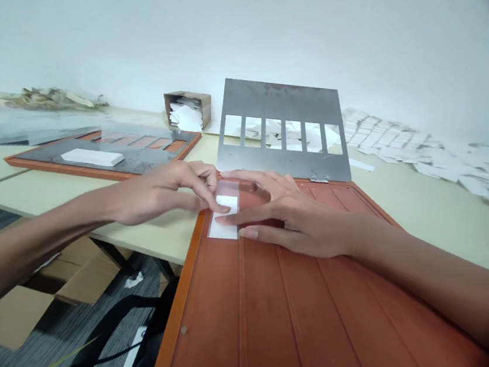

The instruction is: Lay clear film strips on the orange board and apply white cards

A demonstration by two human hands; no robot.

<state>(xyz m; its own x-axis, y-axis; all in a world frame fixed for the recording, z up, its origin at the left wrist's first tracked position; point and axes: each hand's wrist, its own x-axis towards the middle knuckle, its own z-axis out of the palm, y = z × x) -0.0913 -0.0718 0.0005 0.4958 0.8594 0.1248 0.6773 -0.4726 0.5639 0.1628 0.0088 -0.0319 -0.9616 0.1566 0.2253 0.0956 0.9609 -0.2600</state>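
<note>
A small white card [225,226] lies flat in the leftmost lane of the red-brown grooved board [265,315]. A clear plastic piece [228,187] extends beyond its far end. From the left, my left hand [164,189] touches the card with an extended index finger; its thumb is near the board's edge and its other fingers bend by the far end. My right hand [294,215] spreads over the board, index fingertip on the card and thumb beside its lower right corner. Behind my hands stands the hinged grey metal plate [280,102], with several rectangular openings.
To the left, a second red-framed board [69,169] carries a grey plate and a stack of white cards [92,157]. A cardboard box [206,111] holds white paper pieces. White cards [429,151] spread along the wall at right. Cardboard [13,313] lies on the floor below.
</note>
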